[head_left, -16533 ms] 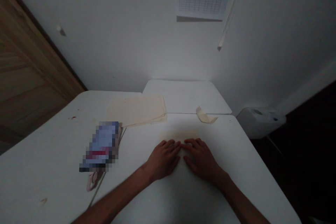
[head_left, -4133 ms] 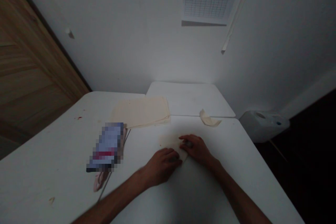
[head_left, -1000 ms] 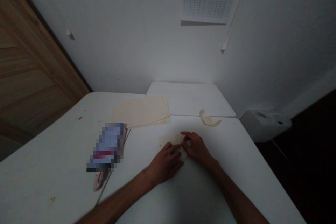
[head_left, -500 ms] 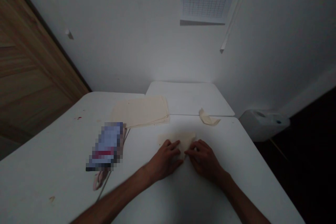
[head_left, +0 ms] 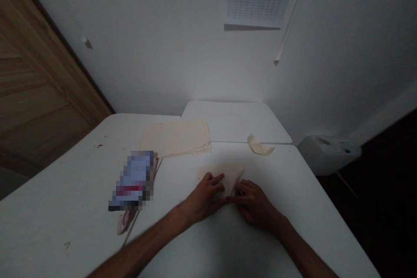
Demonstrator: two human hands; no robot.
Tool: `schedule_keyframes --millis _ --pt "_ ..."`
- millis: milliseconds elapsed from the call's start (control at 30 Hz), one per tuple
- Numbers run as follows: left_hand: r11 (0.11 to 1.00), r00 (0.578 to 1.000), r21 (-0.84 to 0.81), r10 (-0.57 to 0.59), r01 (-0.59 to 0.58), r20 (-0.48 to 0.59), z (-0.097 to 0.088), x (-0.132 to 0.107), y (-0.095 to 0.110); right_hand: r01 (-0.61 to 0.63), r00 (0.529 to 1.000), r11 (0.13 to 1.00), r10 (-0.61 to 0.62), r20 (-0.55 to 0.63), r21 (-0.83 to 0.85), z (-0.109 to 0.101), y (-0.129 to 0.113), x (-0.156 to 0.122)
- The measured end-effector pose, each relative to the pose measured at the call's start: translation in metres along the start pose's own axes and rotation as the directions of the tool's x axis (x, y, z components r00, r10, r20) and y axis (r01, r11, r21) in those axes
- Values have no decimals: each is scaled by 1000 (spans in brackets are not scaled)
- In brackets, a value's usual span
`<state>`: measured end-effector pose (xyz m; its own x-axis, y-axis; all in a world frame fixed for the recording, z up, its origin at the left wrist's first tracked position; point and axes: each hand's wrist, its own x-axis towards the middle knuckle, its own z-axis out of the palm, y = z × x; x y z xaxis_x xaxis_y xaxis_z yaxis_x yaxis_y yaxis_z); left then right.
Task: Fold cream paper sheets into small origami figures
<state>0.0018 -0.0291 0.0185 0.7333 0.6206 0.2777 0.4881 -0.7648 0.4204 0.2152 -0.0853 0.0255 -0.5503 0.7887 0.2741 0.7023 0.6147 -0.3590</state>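
Note:
A thin cream sheet (head_left: 233,173), which looks like pastry or paper, lies on the white table in front of me. My left hand (head_left: 208,197) rests on it with the fingers apart, pressing it down. At the sheet's near right edge is my right hand (head_left: 252,202), its fingers curled in and its thumb side against the folded edge, close to my left thumb. The sheet's right side slants inward as a fold. My hands cover its near part.
A stack of larger cream sheets (head_left: 177,137) lies further back on the left. A blurred-out blue item (head_left: 135,178) with a pinkish strap is nearer. A folded cream piece (head_left: 259,147) sits at back right. Beyond the right edge stands a white container (head_left: 329,154).
My right hand has shifted slightly down and toward me, bringing the sheet's right side over in a slanted fold. The left hand stays in place.

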Motion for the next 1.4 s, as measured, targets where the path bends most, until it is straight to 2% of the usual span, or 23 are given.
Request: schedule_keyframes --millis 200,400,633,900,1133,1400 --pt "1000 1000 6 13 -13 7 0 1 -1 -35 999 996 33 -26 -83 3 -2 -1" --pt "1000 999 18 4 -4 47 -6 3 2 -137 990 972 127 -63 -192 9 -1 -2" --pt "1000 999 1 -1 1 48 -8 2 4 -239 970 937 220 -102 -253 7 7 -3" --pt "1000 997 -7 -28 28 76 -8 2 4 -368 929 881 331 -166 -297 3 24 -4" --pt "997 990 -28 -65 69 128 -12 2 6 -468 883 814 444 -151 -344 -5 27 1" --pt "994 990 -63 -77 84 115 -13 0 7 -484 875 796 445 -190 -364 2 28 -2"
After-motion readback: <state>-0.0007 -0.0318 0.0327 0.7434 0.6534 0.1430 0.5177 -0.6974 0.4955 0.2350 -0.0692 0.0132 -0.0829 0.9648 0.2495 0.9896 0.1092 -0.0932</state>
